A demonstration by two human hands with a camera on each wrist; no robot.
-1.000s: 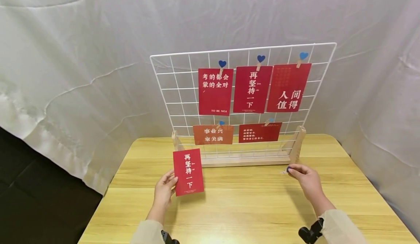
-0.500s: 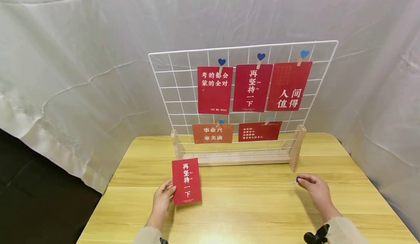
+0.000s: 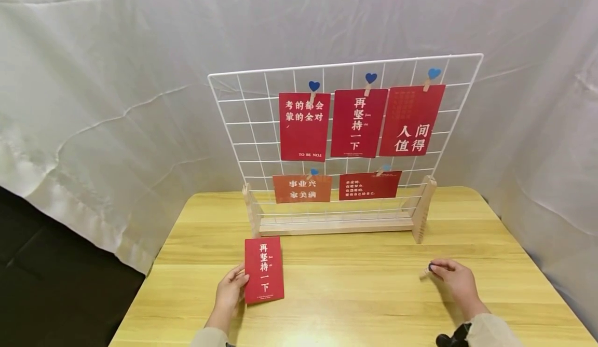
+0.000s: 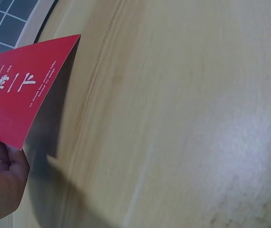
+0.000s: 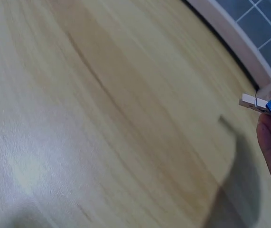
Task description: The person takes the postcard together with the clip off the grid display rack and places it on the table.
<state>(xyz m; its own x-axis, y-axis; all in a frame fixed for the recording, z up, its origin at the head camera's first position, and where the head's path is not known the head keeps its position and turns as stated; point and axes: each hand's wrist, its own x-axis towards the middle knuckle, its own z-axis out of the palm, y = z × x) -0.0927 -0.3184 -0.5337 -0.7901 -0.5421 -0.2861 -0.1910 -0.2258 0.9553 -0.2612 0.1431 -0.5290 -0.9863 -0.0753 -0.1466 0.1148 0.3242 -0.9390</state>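
Note:
My left hand pinches a red card with white characters by its left edge, thumb in front and fingers behind. In the left wrist view the card is tilted over the wooden table and casts a shadow. At the right, my right hand pinches a small clothespin between thumb and fingers. Its blue decorated end lies under the thumb; the pale wooden tip of the clothespin points away from the hand in the right wrist view.
Behind the hands a white wire grid stands in a wooden base. Three red cards hang in its upper row. An orange card and a dark red card hang below, all on heart clothespins. The table reaches a grey curtain.
Both hands have come nearer to the person, away from the grid, the left with the card and the right with the clothespin. The right has also shifted rightward.

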